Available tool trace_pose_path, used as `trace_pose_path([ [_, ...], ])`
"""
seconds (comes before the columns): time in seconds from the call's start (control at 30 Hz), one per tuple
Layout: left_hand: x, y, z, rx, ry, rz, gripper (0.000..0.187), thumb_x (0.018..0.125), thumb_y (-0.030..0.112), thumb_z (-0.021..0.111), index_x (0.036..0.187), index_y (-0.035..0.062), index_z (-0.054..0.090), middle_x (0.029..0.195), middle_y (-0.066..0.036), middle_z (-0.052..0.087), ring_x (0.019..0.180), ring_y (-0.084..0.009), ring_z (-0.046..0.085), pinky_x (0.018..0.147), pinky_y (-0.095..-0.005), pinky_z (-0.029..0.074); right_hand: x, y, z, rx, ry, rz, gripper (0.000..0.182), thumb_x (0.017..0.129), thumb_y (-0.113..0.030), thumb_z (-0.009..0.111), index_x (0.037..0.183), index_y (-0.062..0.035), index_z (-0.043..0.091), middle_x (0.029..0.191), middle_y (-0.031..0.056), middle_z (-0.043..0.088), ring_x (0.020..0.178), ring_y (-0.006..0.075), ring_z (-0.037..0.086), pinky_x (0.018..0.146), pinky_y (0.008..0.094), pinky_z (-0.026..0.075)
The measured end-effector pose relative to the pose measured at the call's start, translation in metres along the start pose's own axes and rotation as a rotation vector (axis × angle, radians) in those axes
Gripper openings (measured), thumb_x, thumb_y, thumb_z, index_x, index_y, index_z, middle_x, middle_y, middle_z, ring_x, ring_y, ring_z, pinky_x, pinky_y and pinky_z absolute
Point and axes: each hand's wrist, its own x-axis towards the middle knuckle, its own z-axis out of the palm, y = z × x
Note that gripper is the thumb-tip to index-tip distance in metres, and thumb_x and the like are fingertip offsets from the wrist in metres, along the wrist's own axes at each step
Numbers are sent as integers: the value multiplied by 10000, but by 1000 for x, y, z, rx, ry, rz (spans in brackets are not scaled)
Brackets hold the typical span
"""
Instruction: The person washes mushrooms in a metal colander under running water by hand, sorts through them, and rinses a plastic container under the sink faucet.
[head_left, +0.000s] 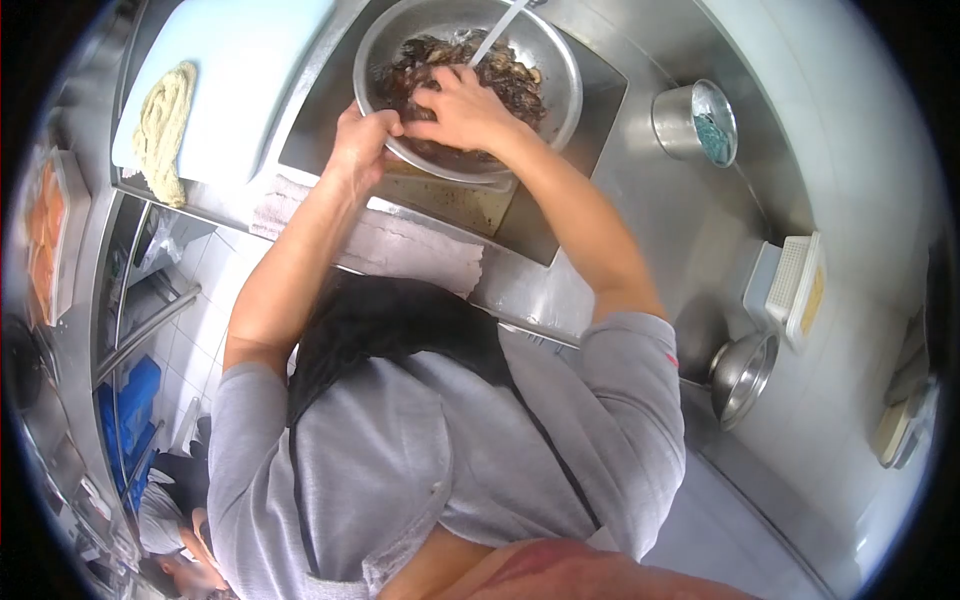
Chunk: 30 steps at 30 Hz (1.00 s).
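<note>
Dark, glistening pieces (522, 88) lie in a metal bowl (572, 92) over the sink (450, 198), near the counter's (545, 292) front edge, apparently being mixed by your right hand (462, 112), fingers loosely spread, holding nothing visible; your left hand (360, 142) closes on the rim. Further turning calls for steady support.

- A kitchen, seemingly a commercial one.
- Steel counter (645, 215) with a sink (590, 115) let into it.
- Over the sink, a big steel bowl (567, 80) of dark food (518, 88).
- Pot (678, 122) beyond the sink's right edge.
- White board (235, 75), a cloth (165, 120) along its left edge.
- At far left, a tray (68, 235) of orange food (44, 235).
- Black apron (400, 315); tiled floor (195, 275).
</note>
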Motion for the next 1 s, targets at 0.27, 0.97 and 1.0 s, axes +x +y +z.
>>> trace_pose_path([
  [0.27,0,-9,-14,52,-7,-14,316,688,-68,546,985,32,508,744,-41,526,591,-159,517,457,-339,483,1,74,-29,395,162,363,248,734,-193,771,956,-128,682,845,103,689,852,285,670,768,407,516],
  [0.97,-10,4,-14,-12,27,-18,436,672,-113,515,1092,5,520,798,-53,540,637,-157,552,449,-336,538,-44,54,-8,-140,-70,184,881,643,-387,816,1409,-199,424,1312,202,528,1187,397,523,959,479,453],
  [1.0,-11,6,-12,-36,30,-19,435,672,-113,515,1090,6,521,794,-51,537,634,-155,548,448,-336,538,-38,63,1,-179,-27,216,823,669,-331,805,1385,-160,438,1256,206,556,1135,379,556,909,450,479],
])
